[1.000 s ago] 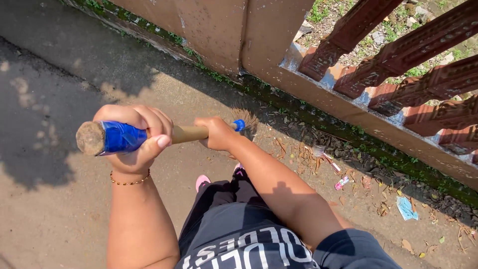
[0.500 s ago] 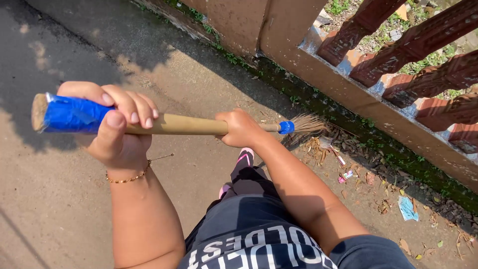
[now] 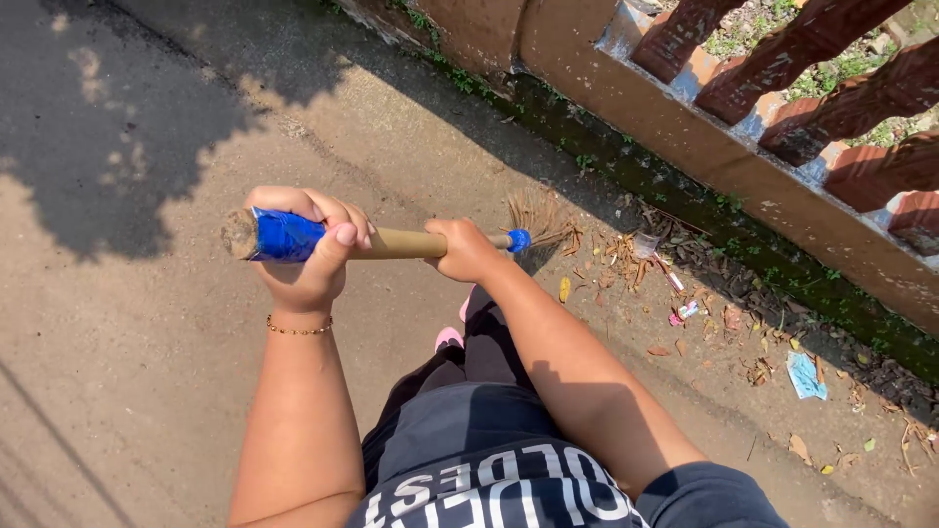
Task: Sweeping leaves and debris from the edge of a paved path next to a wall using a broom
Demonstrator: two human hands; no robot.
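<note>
From the head camera, a broom lies nearly level across the middle of the picture, its long axis running left to right. The blue-wrapped butt end points left, and the bristles point right toward the foot of the brown wall, fanning over the concrete path. The left hand is wrapped tight around the blue end, fingers curled over the top and thumb pressed along the near side. The right hand is closed around the tan stick just short of the blue collar by the bristles. Dry leaves and scraps of litter lie along the path's edge by the wall, just right of the bristles
</note>
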